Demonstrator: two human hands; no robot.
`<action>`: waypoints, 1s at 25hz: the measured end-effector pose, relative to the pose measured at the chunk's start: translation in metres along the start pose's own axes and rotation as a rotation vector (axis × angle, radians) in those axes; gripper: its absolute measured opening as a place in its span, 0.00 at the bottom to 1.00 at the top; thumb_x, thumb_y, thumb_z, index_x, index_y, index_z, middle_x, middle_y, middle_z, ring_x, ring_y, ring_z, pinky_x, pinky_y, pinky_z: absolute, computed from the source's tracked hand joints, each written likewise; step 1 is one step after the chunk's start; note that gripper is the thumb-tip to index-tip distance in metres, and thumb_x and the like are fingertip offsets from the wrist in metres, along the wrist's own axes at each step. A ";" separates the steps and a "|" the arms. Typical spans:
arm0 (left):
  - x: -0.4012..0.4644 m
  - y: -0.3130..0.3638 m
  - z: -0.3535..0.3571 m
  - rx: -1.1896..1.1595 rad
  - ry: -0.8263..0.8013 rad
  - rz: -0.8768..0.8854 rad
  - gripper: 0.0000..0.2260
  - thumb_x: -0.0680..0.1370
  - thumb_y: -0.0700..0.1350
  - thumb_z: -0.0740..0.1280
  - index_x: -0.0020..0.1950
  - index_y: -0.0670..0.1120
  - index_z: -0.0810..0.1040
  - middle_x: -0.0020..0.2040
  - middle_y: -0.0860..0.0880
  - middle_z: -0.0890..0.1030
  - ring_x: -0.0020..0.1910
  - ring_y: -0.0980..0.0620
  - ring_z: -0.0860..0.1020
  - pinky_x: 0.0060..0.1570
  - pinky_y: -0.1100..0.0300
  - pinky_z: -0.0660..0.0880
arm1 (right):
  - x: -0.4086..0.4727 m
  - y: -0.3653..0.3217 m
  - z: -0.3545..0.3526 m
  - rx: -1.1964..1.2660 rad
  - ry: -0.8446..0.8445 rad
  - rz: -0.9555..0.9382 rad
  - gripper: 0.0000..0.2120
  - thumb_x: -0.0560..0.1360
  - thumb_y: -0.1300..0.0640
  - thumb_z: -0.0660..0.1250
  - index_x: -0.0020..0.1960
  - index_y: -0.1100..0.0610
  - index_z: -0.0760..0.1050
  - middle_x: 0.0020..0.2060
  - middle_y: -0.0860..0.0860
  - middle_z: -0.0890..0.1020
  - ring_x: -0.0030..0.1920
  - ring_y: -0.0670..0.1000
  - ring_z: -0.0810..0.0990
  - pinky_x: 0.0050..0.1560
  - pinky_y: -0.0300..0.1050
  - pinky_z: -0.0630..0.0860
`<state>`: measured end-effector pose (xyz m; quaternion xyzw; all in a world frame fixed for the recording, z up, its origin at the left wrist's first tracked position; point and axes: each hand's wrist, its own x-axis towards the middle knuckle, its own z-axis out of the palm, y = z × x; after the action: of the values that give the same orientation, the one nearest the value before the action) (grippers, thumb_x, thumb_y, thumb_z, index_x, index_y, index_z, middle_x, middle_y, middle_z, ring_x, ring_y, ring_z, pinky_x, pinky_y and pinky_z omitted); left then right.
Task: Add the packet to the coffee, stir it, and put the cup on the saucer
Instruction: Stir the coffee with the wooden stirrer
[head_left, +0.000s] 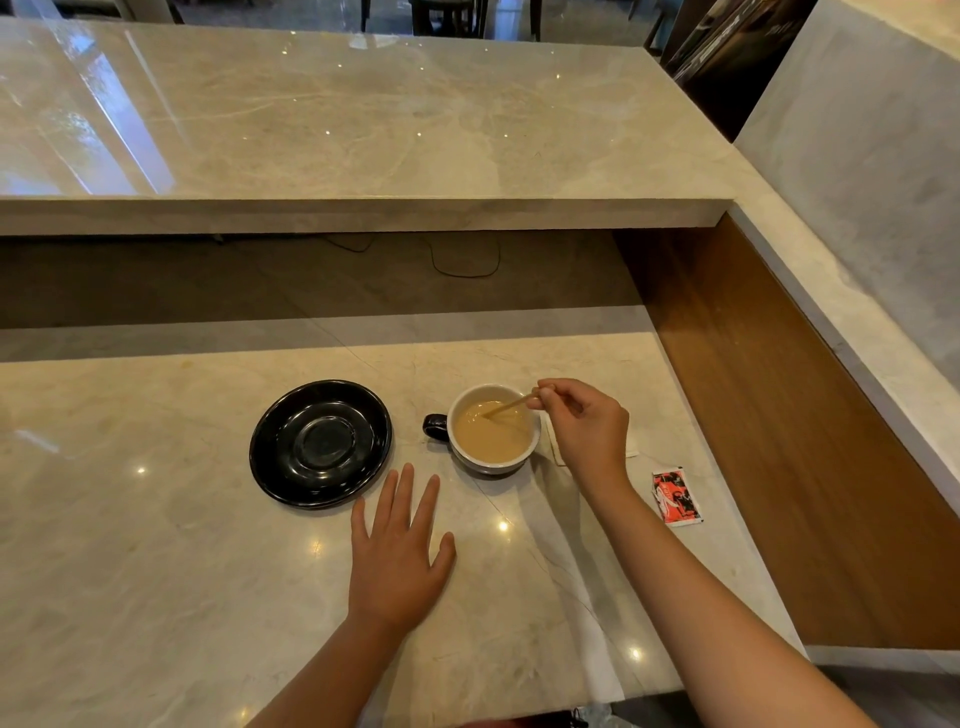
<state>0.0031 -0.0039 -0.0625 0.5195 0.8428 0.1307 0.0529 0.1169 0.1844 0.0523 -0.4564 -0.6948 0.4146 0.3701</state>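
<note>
A cup (485, 465) with a white inside and a dark handle pointing left stands on the marble counter, filled with light brown milky coffee (492, 432). My right hand (587, 426) pinches a thin wooden stirrer (511, 404) whose tip dips into the coffee. A glossy black saucer (320, 442) sits bare to the left of the cup, apart from it. My left hand (397, 551) lies flat on the counter, fingers spread, just in front of the saucer and cup. A torn red packet (676, 495) lies to the right of my right forearm.
A raised marble ledge (363, 213) runs across behind the work counter, with a dark gap under it. A wooden side panel (779, 415) closes the right side. A pale paper wrapper (631, 453) peeks out under my right hand.
</note>
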 end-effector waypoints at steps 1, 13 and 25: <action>0.000 0.000 0.000 -0.001 0.000 -0.001 0.28 0.77 0.59 0.51 0.75 0.52 0.56 0.76 0.44 0.54 0.74 0.47 0.49 0.67 0.42 0.46 | 0.003 0.001 -0.003 -0.049 0.000 -0.042 0.06 0.73 0.66 0.67 0.48 0.62 0.81 0.38 0.54 0.84 0.36 0.40 0.81 0.42 0.27 0.75; 0.000 -0.001 0.002 0.000 0.004 -0.001 0.28 0.77 0.59 0.53 0.75 0.52 0.55 0.76 0.44 0.54 0.74 0.48 0.48 0.68 0.42 0.45 | -0.027 0.014 -0.039 -0.284 -0.180 -0.303 0.05 0.71 0.64 0.70 0.46 0.57 0.82 0.37 0.51 0.86 0.36 0.46 0.82 0.42 0.34 0.77; 0.000 -0.001 0.002 0.004 0.000 -0.007 0.28 0.77 0.59 0.52 0.75 0.52 0.55 0.76 0.44 0.54 0.74 0.47 0.48 0.68 0.42 0.46 | -0.010 0.006 0.003 -0.191 -0.030 -0.320 0.05 0.72 0.65 0.67 0.46 0.60 0.81 0.40 0.54 0.85 0.41 0.51 0.82 0.42 0.33 0.74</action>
<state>0.0027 -0.0038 -0.0646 0.5167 0.8448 0.1291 0.0522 0.1198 0.1756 0.0439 -0.3667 -0.8002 0.2895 0.3759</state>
